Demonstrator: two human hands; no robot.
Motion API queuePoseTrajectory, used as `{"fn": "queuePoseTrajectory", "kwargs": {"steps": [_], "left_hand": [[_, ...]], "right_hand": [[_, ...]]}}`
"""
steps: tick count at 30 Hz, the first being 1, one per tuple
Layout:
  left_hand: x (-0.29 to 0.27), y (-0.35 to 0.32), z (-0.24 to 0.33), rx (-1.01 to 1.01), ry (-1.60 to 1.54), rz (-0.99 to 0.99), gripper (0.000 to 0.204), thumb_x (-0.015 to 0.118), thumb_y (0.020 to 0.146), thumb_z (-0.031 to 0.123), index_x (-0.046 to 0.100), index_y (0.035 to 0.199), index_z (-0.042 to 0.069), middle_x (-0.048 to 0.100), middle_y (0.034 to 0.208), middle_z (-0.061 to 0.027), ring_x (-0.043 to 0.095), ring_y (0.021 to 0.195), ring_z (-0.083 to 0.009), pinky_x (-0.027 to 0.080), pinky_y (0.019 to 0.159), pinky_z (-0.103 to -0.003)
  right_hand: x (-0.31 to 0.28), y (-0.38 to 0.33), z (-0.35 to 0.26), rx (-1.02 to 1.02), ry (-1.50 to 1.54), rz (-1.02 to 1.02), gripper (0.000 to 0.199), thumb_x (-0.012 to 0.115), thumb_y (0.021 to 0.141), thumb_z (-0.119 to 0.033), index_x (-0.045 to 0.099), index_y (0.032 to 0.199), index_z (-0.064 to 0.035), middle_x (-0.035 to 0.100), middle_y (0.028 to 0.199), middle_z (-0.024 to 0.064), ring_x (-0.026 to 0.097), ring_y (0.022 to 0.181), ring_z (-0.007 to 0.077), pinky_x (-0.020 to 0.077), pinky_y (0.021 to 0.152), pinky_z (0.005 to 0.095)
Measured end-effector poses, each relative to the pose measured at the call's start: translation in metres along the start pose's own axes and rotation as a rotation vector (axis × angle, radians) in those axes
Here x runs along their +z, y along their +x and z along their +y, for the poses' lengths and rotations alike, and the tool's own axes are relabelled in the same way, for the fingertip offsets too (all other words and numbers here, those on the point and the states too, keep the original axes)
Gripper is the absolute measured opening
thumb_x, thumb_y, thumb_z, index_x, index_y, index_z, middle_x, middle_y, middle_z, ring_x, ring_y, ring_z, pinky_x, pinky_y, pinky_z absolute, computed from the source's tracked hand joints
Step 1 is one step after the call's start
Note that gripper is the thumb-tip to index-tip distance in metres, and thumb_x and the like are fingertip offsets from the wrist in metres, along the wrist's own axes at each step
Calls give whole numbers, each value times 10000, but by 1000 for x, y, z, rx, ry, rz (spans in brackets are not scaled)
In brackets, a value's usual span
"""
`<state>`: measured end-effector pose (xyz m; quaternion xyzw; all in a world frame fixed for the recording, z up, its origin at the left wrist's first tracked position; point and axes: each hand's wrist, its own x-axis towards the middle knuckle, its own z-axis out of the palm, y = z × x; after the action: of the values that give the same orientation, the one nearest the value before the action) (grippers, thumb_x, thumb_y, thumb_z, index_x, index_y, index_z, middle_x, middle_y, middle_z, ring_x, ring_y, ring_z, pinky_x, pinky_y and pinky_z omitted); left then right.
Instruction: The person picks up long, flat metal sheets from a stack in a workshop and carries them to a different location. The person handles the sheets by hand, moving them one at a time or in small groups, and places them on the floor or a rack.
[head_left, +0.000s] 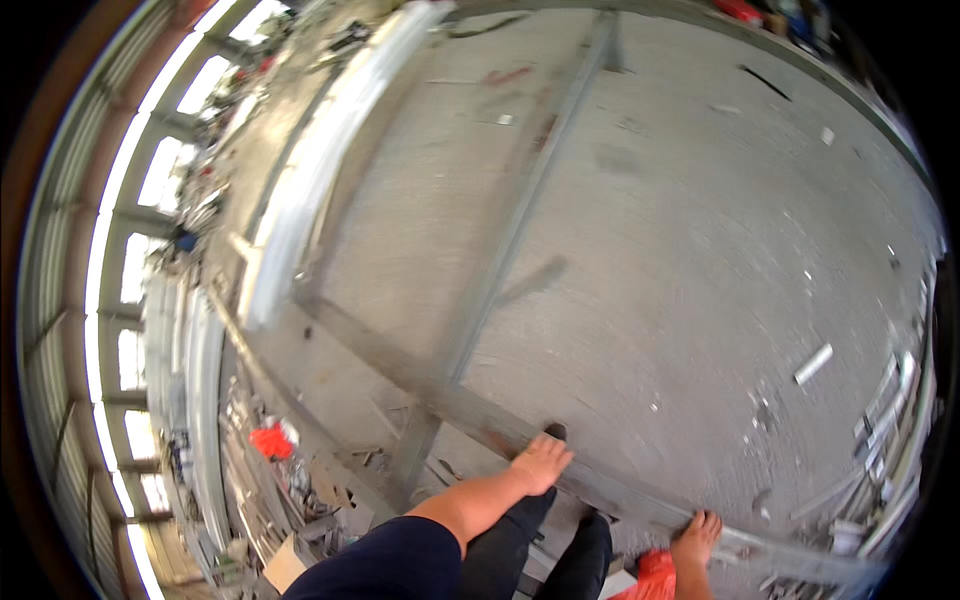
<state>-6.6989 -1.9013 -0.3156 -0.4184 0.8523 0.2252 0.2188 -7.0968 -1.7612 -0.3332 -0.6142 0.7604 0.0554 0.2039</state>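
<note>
A long grey metal beam (630, 490) crosses in front of my legs, from the middle left to the lower right. My left hand (543, 463) is closed over its upper edge, just above my dark shoe. Farther right, my right hand (697, 540) grips the same beam with the fingers bent over the top; the thumb is hard to make out. A second metal beam (520, 215) meets the first one left of my left hand and runs away to the far side.
Beside my right forearm lies something red (655, 575). Long pale metal profiles (330, 150) are stacked at left, with scrap and a red bag (271, 441) nearer. A white offcut (813, 364) lies on the concrete floor (680, 260), and metal strips (880, 430) are piled at right.
</note>
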Motion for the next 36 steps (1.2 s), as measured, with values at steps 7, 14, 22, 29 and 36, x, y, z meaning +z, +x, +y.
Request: {"fn": "queuePoseTrajectory", "kwargs": {"steps": [7,14,22,29,36], "left_hand": [[8,-17,17,-173,25,-73,837,849,647,271,415,1320,29,467,1263,-178,419,1210,-358,277,1081,-501],[19,-15,25,-78,-44,-62,922,855,602,252,337,1327,15,401,1296,-185,376,1229,-370,256,1098,-483],[7,-14,18,-69,-38,-163,971,838,644,374,311,1372,6,388,1333,-200,355,1262,-367,240,1115,-481],[-24,-43,-23,-140,-166,-163,872,747,734,485,425,1364,-24,406,1428,-247,379,1325,-395,301,1118,-485],[-67,-163,-63,-210,-345,-192,681,798,705,421,602,1170,-35,611,1207,-250,577,1131,-388,469,955,-444]], "right_hand": [[15,27,3,-68,-46,-87,386,513,881,-163,518,1252,-57,528,1266,163,425,1304,359,257,1169,472],[-8,-4,-3,54,-170,-119,382,507,888,-151,494,1261,-68,512,1278,139,411,1318,315,208,1195,449],[-22,1,-17,123,-197,-201,430,495,915,-170,463,1334,-82,462,1383,140,343,1383,311,170,1205,440],[-101,-42,-104,131,111,-242,863,738,745,-282,320,1468,-67,331,1505,182,260,1432,368,251,1166,480],[-127,-199,-103,403,403,-527,708,693,757,-497,564,1240,5,553,1291,260,547,1189,400,457,1004,448]]}}
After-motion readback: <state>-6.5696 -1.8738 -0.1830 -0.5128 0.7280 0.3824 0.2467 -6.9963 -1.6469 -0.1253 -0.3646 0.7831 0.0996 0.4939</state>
